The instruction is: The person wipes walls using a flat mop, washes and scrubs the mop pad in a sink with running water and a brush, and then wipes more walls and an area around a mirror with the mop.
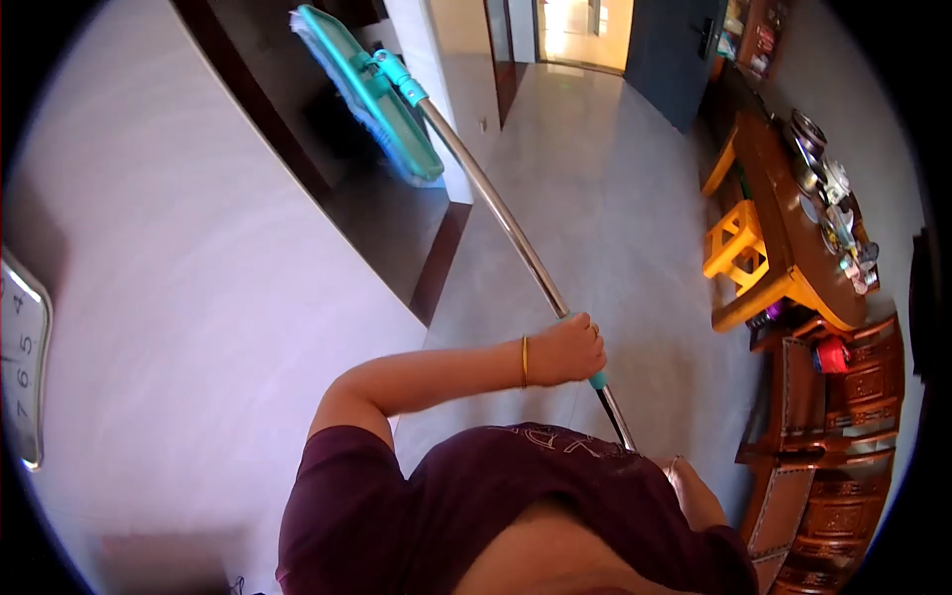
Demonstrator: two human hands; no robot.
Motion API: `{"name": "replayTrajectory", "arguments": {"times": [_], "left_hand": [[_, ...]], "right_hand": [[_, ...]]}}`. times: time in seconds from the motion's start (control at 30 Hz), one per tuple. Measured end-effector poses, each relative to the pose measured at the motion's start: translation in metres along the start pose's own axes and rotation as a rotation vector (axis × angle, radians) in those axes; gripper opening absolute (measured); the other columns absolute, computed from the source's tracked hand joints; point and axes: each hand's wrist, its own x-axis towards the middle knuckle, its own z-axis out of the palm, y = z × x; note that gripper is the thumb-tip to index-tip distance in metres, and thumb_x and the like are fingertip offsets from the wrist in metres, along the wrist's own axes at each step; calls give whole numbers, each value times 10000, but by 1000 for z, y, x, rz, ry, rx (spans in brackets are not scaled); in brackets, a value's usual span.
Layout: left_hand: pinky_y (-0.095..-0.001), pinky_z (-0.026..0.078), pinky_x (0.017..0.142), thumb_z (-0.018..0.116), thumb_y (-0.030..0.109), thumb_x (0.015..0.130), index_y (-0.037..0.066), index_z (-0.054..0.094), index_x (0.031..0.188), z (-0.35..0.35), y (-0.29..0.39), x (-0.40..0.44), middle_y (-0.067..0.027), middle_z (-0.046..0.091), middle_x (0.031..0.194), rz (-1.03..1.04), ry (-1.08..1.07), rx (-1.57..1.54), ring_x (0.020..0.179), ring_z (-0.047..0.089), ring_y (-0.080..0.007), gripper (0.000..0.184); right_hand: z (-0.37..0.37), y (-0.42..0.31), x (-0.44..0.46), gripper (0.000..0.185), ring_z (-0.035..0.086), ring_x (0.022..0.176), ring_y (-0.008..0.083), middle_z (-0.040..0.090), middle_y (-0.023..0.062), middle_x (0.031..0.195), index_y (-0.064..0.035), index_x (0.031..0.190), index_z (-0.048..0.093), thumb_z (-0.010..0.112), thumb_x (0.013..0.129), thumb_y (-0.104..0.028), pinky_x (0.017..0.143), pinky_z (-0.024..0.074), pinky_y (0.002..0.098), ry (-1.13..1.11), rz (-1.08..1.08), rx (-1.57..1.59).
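A flat mop has a turquoise head [382,104] with a pale blue pad, raised off the floor at the upper left, beside a doorway. Its metal pole [501,213] slants down to the right toward my body. My left hand [565,351], with a yellow bangle at the wrist, is wrapped round the turquoise grip of the pole. The pole's lower end passes in front of my dark red shirt. My right forearm [697,496] shows at the lower right, but its hand is hidden behind the shirt.
On the right stand a wooden table [778,188] bearing kitchenware, a yellow stool [736,248] and carved wooden chairs [793,397]. A pale wall [198,248] with a clock [25,367] is on the left. A dark door [674,55] stands open ahead.
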Motion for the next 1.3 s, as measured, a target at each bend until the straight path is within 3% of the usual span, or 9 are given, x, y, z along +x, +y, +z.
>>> {"name": "replayTrajectory", "arguments": {"times": [0.3, 0.47, 0.57, 0.63, 0.7, 0.83, 0.9, 1.07, 1.3], "left_hand": [[-405, 506, 620, 628, 126, 643, 111, 656, 707, -6, -58, 7, -84, 642, 725, -198, -761, -149, 730, 641, -266, 71], [-386, 506, 620, 642, 126, 629, 120, 664, 703, -13, -67, 12, -81, 637, 703, -257, -786, -159, 718, 641, -255, 78], [-389, 504, 654, 660, 158, 636, 119, 655, 733, -28, -61, -2, -83, 634, 752, -251, -672, -59, 753, 627, -254, 105], [-384, 494, 725, 660, 179, 664, 102, 626, 808, -40, -61, -21, -91, 616, 876, -147, 89, 90, 837, 596, -257, 167], [-366, 455, 817, 656, 164, 691, 84, 581, 919, -68, -55, -42, -95, 572, 999, -260, 357, -81, 942, 541, -265, 253], [-308, 389, 877, 688, 156, 748, -6, 473, 1175, -87, -81, -82, -118, 520, 1103, -1090, 1067, -233, 1053, 470, -221, 505], [-349, 359, 967, 728, 249, 720, -70, 340, 1290, -100, -137, -93, -236, 439, 1247, -1092, 1397, -278, 1142, 445, -343, 760], [-371, 302, 1027, 726, 249, 710, -108, 221, 1339, -181, -207, -76, -306, 314, 1340, -965, 1369, 119, 1233, 355, -391, 882], [-514, 282, 1011, 630, 115, 688, 1, 595, 1055, -192, -232, -49, -224, 393, 1330, -784, 804, 741, 1191, 339, -483, 386]], "right_hand": [[-4, -21, 43, 291, 589, 675, 252, 601, 148, 751, -76, 913, 587, 694, 729, -274, 612, 454, 390, 96, -224, 167], [-8, -112, 2, 229, 506, 511, 193, 541, 77, 600, -61, 796, 583, 705, 736, -245, 490, 411, 351, 942, -458, 209], [-28, -131, -16, 219, 439, 463, 151, 490, 50, 525, -46, 715, 583, 727, 710, -210, 448, 371, 317, 792, -428, 195], [-37, -141, -22, 216, 420, 474, 124, 472, 26, 516, -46, 693, 584, 733, 704, -202, 449, 359, 305, 722, -457, 298], [-41, -152, -32, 216, 400, 484, 97, 454, 3, 506, -46, 672, 585, 739, 698, -195, 450, 347, 293, 660, -489, 405], [-52, -180, -63, 210, 418, 513, 62, 466, -46, 534, -48, 669, 602, 725, 732, -206, 461, 345, 264, 404, -442, 347], [-57, -186, -64, 225, 427, 520, 60, 476, -52, 543, -47, 662, 603, 718, 747, -220, 468, 351, 261, 295, -454, 370], [-61, -178, -40, 239, 476, 543, 64, 518, -36, 558, -40, 654, 604, 704, 759, -230, 502, 389, 250, 46, -581, 471], [-67, -192, -49, 232, 472, 495, 84, 511, -19, 533, -42, 635, 602, 689, 751, -222, 469, 381, 261, 84, -496, 444]]}}
